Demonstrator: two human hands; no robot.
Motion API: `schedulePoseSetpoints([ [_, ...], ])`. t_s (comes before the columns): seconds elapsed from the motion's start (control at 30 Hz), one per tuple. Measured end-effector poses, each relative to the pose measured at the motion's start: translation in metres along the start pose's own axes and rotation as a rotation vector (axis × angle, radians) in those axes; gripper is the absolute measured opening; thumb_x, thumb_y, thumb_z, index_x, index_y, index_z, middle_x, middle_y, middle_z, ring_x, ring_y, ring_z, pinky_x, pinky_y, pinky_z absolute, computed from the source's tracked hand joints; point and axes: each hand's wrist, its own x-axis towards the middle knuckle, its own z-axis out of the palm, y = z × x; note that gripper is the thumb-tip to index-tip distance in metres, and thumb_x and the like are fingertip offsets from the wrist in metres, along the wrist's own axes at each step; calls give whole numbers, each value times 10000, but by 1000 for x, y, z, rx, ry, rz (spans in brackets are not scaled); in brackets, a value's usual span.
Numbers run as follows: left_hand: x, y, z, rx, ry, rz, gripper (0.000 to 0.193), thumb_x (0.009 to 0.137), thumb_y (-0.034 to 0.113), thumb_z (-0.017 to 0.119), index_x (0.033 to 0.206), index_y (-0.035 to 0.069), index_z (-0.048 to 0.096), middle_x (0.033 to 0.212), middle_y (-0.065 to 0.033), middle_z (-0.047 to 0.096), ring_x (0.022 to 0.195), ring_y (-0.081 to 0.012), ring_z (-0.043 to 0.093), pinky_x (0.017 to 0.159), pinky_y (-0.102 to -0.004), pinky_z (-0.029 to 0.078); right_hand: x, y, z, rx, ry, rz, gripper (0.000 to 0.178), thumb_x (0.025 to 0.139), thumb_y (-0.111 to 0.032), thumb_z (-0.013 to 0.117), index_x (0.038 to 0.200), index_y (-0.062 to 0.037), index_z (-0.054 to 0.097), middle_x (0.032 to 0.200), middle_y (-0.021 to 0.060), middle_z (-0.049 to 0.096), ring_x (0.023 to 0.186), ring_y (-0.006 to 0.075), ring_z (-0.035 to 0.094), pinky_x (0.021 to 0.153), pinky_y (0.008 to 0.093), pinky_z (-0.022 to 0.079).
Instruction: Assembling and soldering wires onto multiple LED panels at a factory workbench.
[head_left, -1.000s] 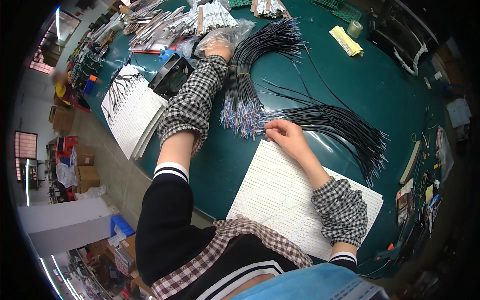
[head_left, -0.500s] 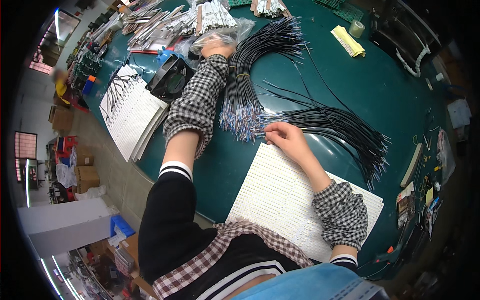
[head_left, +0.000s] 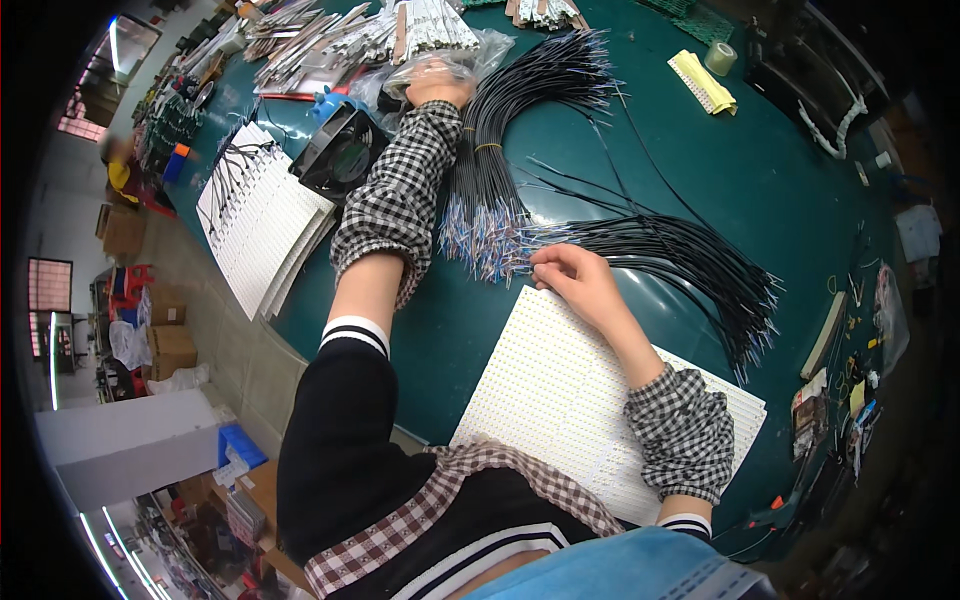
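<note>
My left hand (head_left: 438, 84) reaches far out into a clear plastic bag (head_left: 487, 55), and its fingers are hidden in the crinkled film. Just right of it lies a thick bundle of black cables (head_left: 483, 130), tied with a yellowish band, its stripped wire ends fanned toward me. My right hand (head_left: 583, 284) is closed, thumb and fingertips curled together beside those wire ends; whatever they pinch is too small to make out. Under that hand lies a stack of white LED boards (head_left: 560, 380) with rows of yellow dots. A looser bunch of black cables (head_left: 670, 250) spreads beyond the right hand.
A black cooling fan (head_left: 343, 153) stands beside my left sleeve. White boards with black leads (head_left: 262, 215) lie left of it. White strips (head_left: 430, 25) are heaped at the back. A yellow pad (head_left: 702, 82) and tape roll (head_left: 720, 58) lie far right.
My left hand has shifted very slightly within the plastic bag. The right hand stays almost still beside the wire ends. The whole view has tilted a little.
</note>
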Motion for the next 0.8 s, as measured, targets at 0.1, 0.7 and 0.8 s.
schedulePoseSetpoints([
  [0.1, -14, 3, -9, -73, 56, 79, 704, 742, 605, 595, 1188, 61, 553, 1155, -134, 588, 1069, -250, 575, 893, -338, 479, -1, 3, -2, 11, 5, 18, 176, 847, -94, 596, 977, 21, 629, 803, 58, 667, 717, 99, 640, 670, 221, 497],
  [0.7, 5, -26, -7, -626, 296, 384, 524, 644, 344, 722, 1066, 47, 630, 1019, -196, 638, 988, -320, 597, 897, -392, 448, 4, -3, -5, 90, -42, 61, 178, 873, -48, 584, 1025, 43, 606, 842, 62, 648, 775, 109, 631, 716, 218, 510],
  [0.8, -8, -29, -5, -766, 372, 382, 588, 584, 363, 764, 1070, 57, 637, 1065, -180, 627, 1045, -319, 569, 926, -394, 434, 2, -5, -2, 69, -38, 101, 185, 875, -41, 581, 1042, 38, 597, 865, 63, 646, 805, 107, 626, 737, 212, 504],
])
